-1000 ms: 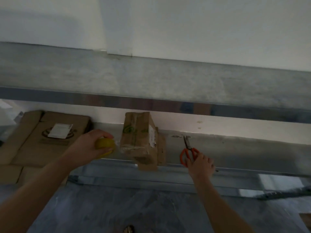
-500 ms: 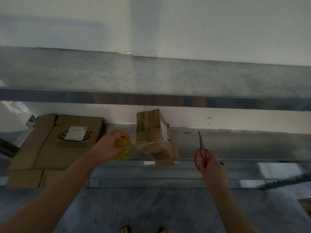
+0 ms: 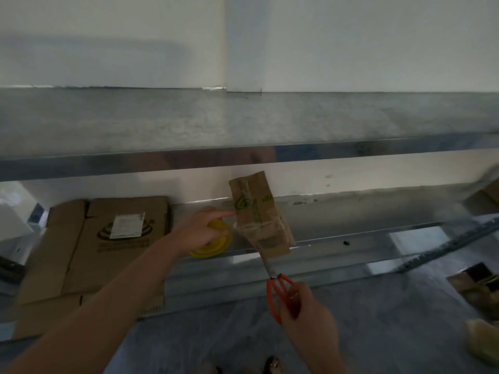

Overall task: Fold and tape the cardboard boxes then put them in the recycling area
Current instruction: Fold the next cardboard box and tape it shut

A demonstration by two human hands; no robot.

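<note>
1. Since nearest the lens, starting with the right hand (image 3: 305, 311): curled tight round the handles of the orange scissors (image 3: 272, 276), blades angled up to meet the bottom corner of the folded cardboard box (image 3: 259, 214).
2. Moving out to the left hand (image 3: 199, 230): gripping the yellow tape roll (image 3: 216, 240), forefinger stretched forward and pressed against the box's side. Looks like a clear strip running from roll to box, though too dim to swear to it.
3. On to the box itself: standing tilted at the front lip of the lower metal shelf (image 3: 351, 211), hanging a touch over the edge, tape banded round its middle.
4. Trouble ahead? Could topple off that lip if shoved by the blades. Could nick that stretched forefinger with a blind snip in this gloom. Could lose the cut end back onto the roll.
5. Furthest back, off to the left: flattened cartons (image 3: 113, 233) lying on the same shelf against the wall.
</note>
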